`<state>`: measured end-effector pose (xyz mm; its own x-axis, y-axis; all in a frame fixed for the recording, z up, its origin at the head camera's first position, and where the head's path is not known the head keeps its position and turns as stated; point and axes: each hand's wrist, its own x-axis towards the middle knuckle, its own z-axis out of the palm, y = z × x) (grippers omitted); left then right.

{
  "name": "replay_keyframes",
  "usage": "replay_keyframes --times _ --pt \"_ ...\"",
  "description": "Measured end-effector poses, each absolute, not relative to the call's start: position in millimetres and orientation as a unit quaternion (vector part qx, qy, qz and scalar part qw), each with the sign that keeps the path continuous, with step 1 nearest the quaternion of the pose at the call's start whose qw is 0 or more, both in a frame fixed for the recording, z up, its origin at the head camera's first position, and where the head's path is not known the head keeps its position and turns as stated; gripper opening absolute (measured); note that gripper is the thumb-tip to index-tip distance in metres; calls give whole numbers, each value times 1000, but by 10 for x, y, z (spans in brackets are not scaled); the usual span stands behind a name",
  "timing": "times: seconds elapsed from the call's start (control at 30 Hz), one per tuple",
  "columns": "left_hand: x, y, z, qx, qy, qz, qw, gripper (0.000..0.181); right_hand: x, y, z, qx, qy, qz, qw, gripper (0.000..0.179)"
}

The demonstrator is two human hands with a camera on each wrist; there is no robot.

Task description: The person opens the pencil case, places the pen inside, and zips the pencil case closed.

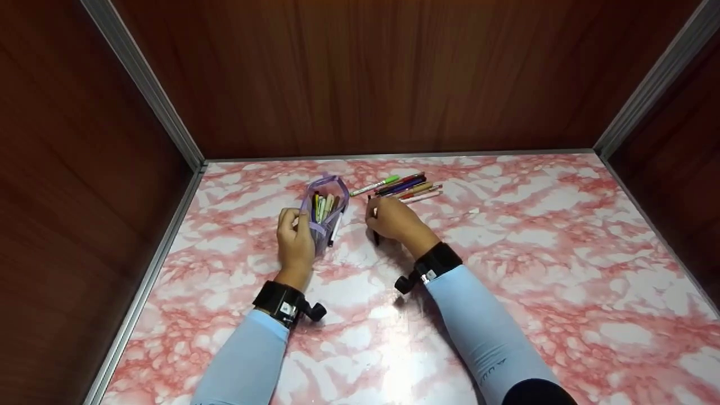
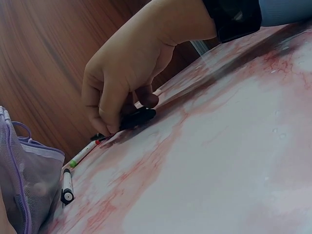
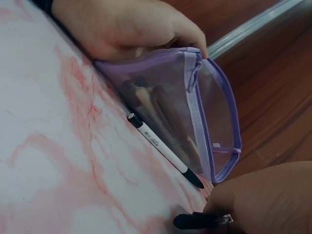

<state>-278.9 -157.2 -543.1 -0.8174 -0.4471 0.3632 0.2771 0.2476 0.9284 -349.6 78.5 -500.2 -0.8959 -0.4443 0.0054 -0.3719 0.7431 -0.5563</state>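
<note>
My left hand (image 1: 295,244) grips the side of a purple-edged mesh pencil pouch (image 3: 161,78), thumb on its rim. The pouch's mouth is unzipped, and several pens and markers (image 1: 324,207) stand inside. My right hand (image 1: 396,218) pinches a black pen (image 2: 139,118) close to the tabletop, to the right of the pouch; the fingers cover part of it. A white pen with black ends (image 3: 163,151) lies on the table alongside the pouch, touched by neither hand.
Beyond my right hand lies a loose pile of pens (image 1: 402,185) in several colours, with a green-capped white marker (image 1: 374,185) at its left. Brown wood-look panels (image 1: 394,79) wall the pink marbled table (image 1: 534,253) at the back and both sides.
</note>
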Motion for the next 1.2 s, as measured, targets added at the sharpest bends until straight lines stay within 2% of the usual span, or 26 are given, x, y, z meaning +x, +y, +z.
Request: replay_keyframes --times 0.17,0.53,0.73,1.2 --pt "-2779 -1578 -5420 65 -734 -612 288 19 -3535 760 -4971 -205 902 -378 40 9" --pt "-2780 -1558 -5427 68 -733 -616 281 19 -3550 686 -4915 -143 805 -576 14 20" --pt "-2781 -1553 -5424 63 -734 -612 288 19 -3554 554 -4883 -127 769 -626 -31 18" --pt "-2793 -1575 -5433 67 -736 -611 283 22 -3586 208 -4867 -104 770 -627 -56 20"
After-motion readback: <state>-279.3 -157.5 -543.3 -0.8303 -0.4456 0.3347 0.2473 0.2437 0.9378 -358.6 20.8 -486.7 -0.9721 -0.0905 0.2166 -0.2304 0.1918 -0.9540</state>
